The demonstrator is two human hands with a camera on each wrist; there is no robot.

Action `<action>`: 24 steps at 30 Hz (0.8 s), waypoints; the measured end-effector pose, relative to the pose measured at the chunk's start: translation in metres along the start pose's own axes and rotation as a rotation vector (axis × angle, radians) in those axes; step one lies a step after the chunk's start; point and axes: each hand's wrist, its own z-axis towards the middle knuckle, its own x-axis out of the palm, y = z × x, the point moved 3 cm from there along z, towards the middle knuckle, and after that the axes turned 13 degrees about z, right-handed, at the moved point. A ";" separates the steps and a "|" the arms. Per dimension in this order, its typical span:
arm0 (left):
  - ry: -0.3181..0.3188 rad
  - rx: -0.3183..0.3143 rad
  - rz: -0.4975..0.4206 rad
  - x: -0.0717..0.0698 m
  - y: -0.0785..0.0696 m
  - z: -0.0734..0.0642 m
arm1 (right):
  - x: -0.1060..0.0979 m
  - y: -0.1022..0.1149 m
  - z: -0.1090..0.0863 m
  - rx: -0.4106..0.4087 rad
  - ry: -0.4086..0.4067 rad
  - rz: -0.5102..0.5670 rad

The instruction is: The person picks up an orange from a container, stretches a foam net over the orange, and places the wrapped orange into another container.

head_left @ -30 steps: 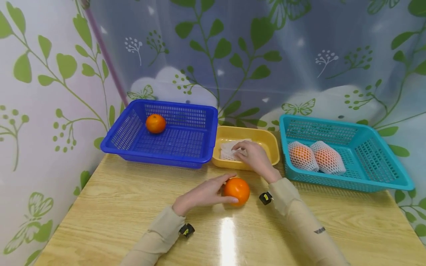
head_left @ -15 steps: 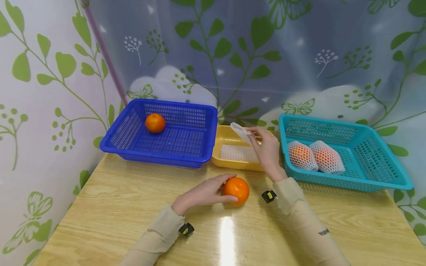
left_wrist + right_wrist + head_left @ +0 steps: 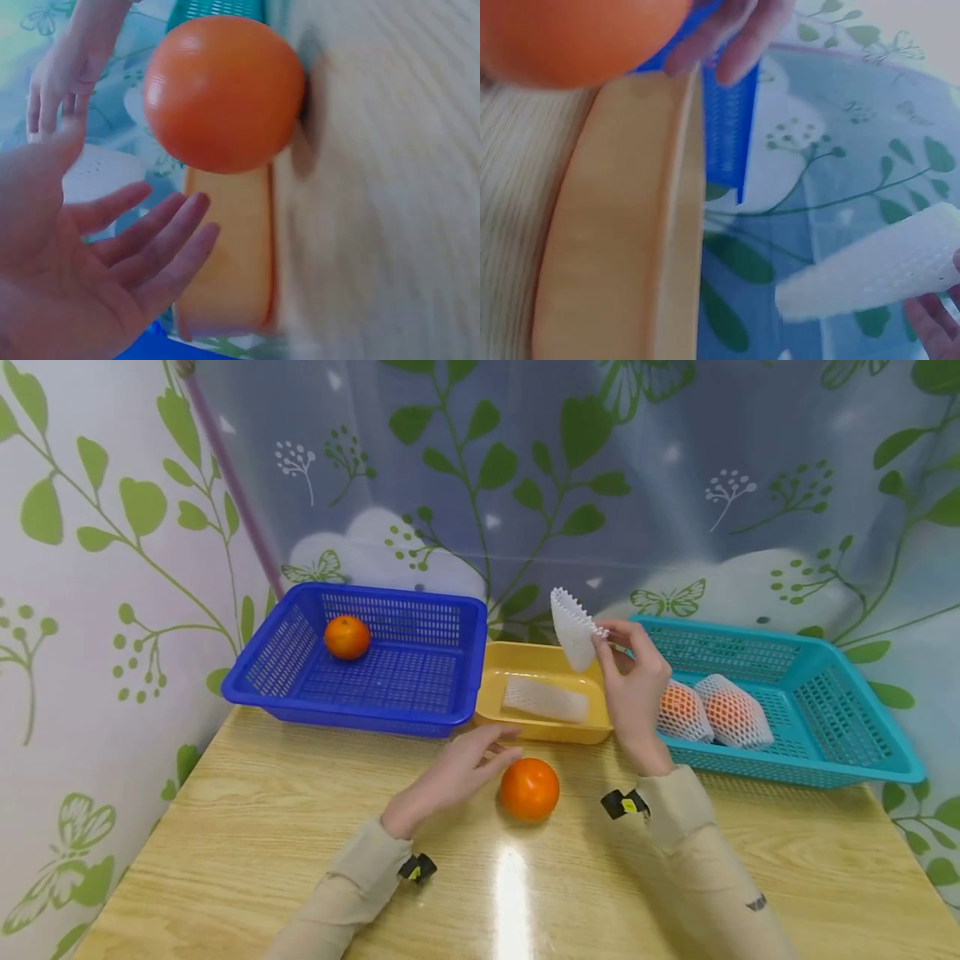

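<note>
My right hand (image 3: pixel 636 693) pinches a white foam fruit net (image 3: pixel 576 628) by one edge, holding it up over the right part of the yellow tray (image 3: pixel 498 732). The same net (image 3: pixel 877 262) shows flattened in the right wrist view. On the table sits an orange fruit (image 3: pixel 529 790), smooth and round. My left hand (image 3: pixel 454 773) hovers just left of that fruit with fingers extended, holding nothing; in the left wrist view the fingers (image 3: pixel 161 240) are spread apart from it. Another foam net (image 3: pixel 544 699) lies flat inside the yellow tray.
A blue basket (image 3: pixel 352 720) at the back left contains one orange fruit (image 3: pixel 347 637). At the right, a teal basket (image 3: pixel 810 770) holds two fruits in white foam nets (image 3: pixel 731 712), partly behind my right hand. A patterned curtain (image 3: pixel 525 527) hangs directly behind the containers.
My right hand has lifted the foam net out of the yellow tray, moving up and right. The left hand has let go of the orange fruit and drawn slightly back and up.
</note>
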 end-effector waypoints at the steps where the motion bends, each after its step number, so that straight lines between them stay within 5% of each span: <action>1: -0.033 0.005 0.003 -0.002 -0.002 0.002 | -0.002 0.004 0.000 0.013 -0.007 0.018; 6: -0.121 -0.022 -0.096 -0.008 -0.011 0.012 | -0.008 0.023 -0.007 0.083 -0.010 0.202; 10: -0.160 -0.084 -0.410 -0.011 -0.015 0.019 | -0.012 0.033 -0.015 0.127 -0.021 0.364; 15: -0.200 -0.172 -0.777 -0.012 -0.016 0.024 | -0.013 0.037 -0.030 0.164 -0.009 0.423; 20: -0.171 -0.269 -0.919 -0.007 -0.016 0.024 | -0.013 0.034 -0.041 0.190 0.000 0.436; 24: -0.190 -0.281 -0.993 -0.003 -0.016 0.022 | -0.013 0.032 -0.049 0.231 0.016 0.448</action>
